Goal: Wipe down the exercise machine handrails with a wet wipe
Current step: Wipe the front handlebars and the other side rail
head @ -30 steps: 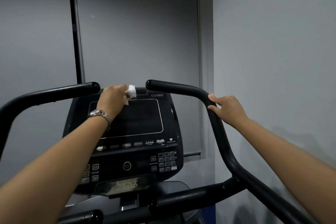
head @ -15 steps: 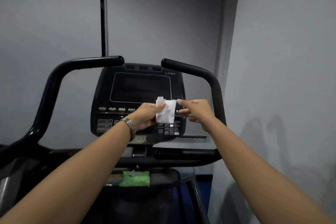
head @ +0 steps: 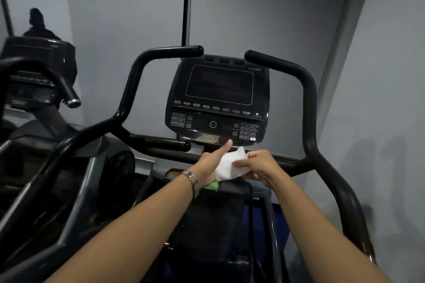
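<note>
Currently, both hands hold the white wet wipe [head: 231, 166] mid-air below the console — left hand [head: 212, 164] underneath with thumb extended, right hand [head: 258, 166] pinching its edge. The curved black right handrail [head: 309, 108] rises just right of the right hand — judged nearer.

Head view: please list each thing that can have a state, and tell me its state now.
Wet wipe: unfolded, held between both hands, touching no rail.
Left hand: holding the wipe, thumb straight out.
Right hand: pinching the wipe's right edge.
Left handrail: no hand on it.
Right handrail: no hand on it.
Console screen: dark.
Wristwatch: on the left wrist.
</note>
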Tool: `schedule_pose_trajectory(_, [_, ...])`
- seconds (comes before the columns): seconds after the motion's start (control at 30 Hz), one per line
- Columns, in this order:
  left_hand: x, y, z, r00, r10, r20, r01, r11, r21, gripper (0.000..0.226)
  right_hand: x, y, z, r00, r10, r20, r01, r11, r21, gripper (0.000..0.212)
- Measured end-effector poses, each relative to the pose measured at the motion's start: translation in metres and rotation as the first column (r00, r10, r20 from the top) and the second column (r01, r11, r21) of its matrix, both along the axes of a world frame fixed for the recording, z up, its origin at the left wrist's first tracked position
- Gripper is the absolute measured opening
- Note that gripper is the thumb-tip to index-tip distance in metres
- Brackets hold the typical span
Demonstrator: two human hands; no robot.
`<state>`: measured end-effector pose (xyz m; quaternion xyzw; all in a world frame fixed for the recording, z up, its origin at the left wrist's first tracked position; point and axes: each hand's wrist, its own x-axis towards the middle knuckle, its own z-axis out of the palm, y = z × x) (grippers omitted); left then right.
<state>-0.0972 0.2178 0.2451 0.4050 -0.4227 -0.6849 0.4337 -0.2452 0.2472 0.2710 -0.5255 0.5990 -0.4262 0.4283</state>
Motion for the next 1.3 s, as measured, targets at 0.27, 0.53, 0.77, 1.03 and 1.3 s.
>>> schedule_pose_trajectory(0.27, [0.043,0.043,-0.031,0.775,0.483,0.408,-0.369,0.869,-0.328,0.015,0.05,0.019,-0.041,0.979,-0.193,0.066,0.19,0.98,0.05,0.008])
schedule_pose_trajectory(0.53, [0.098,0.095,-0.031,0.612,0.473,0.634,-0.046,0.821,-0.569,0.014,0.153,0.051,-0.054,0.825,-0.12,0.552,-0.017,0.972,0.236,0.021])
schedule_pose_trajectory(0.77, [0.162,0.108,-0.021,0.608,0.252,0.753,0.294,0.809,-0.509,0.024,0.193,0.047,-0.063,0.768,-0.285,0.574,0.131,0.947,0.295,0.007])
schedule_pose_trajectory(1.03, [0.222,0.1,0.011,0.377,0.371,0.849,0.506,0.685,-0.524,0.022,0.202,0.05,-0.048,0.747,-0.197,0.635,0.095,0.977,0.19,0.036])
schedule_pose_trajectory(1.3, [0.266,0.072,0.067,0.167,0.571,0.804,0.482,0.664,-0.572,0.02,0.198,0.016,-0.006,0.758,-0.188,0.624,0.137,0.982,0.13,0.037])
